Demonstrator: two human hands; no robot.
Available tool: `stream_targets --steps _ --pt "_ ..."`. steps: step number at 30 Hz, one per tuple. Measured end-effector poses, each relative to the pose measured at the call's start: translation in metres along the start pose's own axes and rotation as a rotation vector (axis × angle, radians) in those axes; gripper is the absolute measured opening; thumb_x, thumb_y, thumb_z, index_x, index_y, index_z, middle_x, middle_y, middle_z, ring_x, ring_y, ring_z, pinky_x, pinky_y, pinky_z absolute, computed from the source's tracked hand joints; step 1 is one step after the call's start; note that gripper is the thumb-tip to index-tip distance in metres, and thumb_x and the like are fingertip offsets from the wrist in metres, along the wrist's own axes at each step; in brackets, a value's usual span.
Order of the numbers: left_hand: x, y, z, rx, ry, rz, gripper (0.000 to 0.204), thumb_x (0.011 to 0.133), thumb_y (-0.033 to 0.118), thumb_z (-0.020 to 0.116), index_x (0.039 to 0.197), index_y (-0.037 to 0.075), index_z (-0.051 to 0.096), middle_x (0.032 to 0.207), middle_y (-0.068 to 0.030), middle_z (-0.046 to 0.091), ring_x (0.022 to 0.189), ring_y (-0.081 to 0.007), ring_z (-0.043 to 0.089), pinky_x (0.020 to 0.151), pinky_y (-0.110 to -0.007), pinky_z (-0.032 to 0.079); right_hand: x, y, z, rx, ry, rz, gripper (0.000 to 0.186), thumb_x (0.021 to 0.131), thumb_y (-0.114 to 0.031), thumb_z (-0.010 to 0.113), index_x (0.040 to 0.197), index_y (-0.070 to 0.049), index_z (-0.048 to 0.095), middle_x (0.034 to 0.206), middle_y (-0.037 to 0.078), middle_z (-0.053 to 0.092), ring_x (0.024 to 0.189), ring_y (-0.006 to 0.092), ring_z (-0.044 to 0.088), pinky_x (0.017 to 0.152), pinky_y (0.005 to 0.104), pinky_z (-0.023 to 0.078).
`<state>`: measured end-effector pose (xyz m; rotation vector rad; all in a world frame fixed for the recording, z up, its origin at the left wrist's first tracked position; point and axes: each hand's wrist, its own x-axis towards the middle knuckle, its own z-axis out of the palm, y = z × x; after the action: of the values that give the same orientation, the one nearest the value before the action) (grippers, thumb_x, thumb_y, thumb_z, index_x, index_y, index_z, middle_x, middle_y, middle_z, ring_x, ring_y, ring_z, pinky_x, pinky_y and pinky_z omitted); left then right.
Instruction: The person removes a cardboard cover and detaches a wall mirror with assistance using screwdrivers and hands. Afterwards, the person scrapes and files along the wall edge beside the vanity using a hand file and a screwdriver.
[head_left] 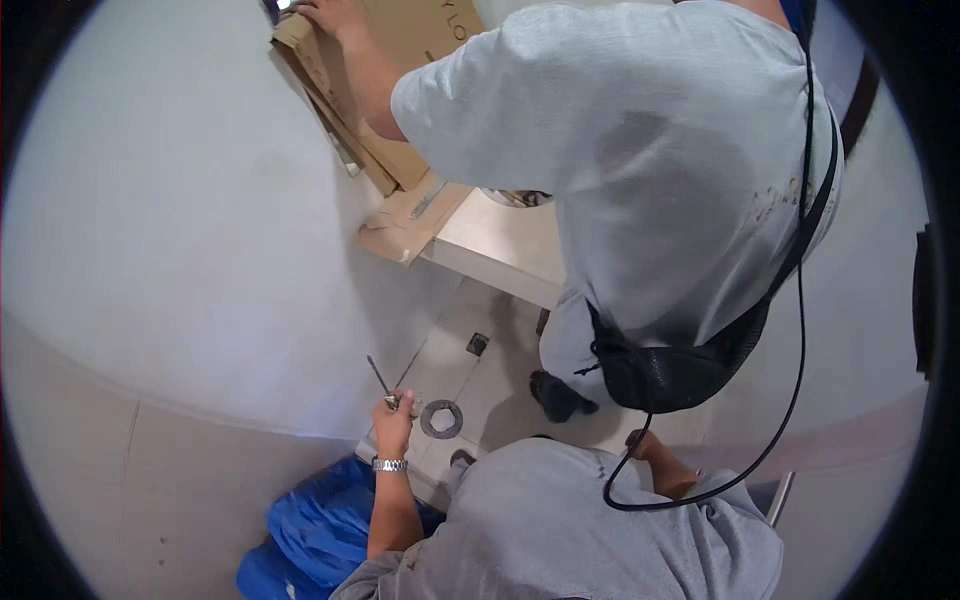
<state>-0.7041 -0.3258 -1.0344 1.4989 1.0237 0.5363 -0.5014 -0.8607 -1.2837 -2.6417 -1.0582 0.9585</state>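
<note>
My left hand, with a metal watch on the wrist, is closed around a thin dark metal rod. The rod sticks up and to the left out of my fingers; its exact kind is too small to tell. Just right of that hand, lower down, a grey ring shows against the tiled floor. My right hand rests low beside my body at the right. Its fingers are mostly in shadow, so what they hold, if anything, does not show.
A co-worker in a light grey shirt leans ahead, one hand on a cardboard box. Beneath are a pale ledge and cardboard sheet. A black cable hangs at right. Blue plastic sheeting lies left; a floor drain is ahead.
</note>
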Motion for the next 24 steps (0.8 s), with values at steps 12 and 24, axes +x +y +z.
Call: stream_targets --steps 12,24 --pt "0.074 -0.033 -0.099 0.035 -0.162 -0.099 0.016 0.087 0.015 0.07 0.088 0.0 0.064 0.057 -0.0001 0.053 0.043 -0.0087 0.047 0.039 -0.026 0.038 0.016 -0.197 0.0 0.165 0.142 0.344 0.019 0.075 -0.017 0.06 0.082 -0.006 0.072 0.094 0.018 0.069 0.091 0.035 0.065 0.081 0.0436 0.053" --pt "0.143 0.038 -0.096 0.047 -0.105 0.135 0.02 0.091 0.019 0.067 0.085 0.0 0.063 0.061 0.0013 0.056 0.051 -0.0077 0.048 0.048 -0.025 0.04 0.168 -0.401 -0.371 0.666 0.982 -0.265 0.058 0.088 -0.039 0.068 0.128 0.0 0.054 0.121 0.02 0.058 0.112 0.0334 0.058 0.092 0.0408 0.047"
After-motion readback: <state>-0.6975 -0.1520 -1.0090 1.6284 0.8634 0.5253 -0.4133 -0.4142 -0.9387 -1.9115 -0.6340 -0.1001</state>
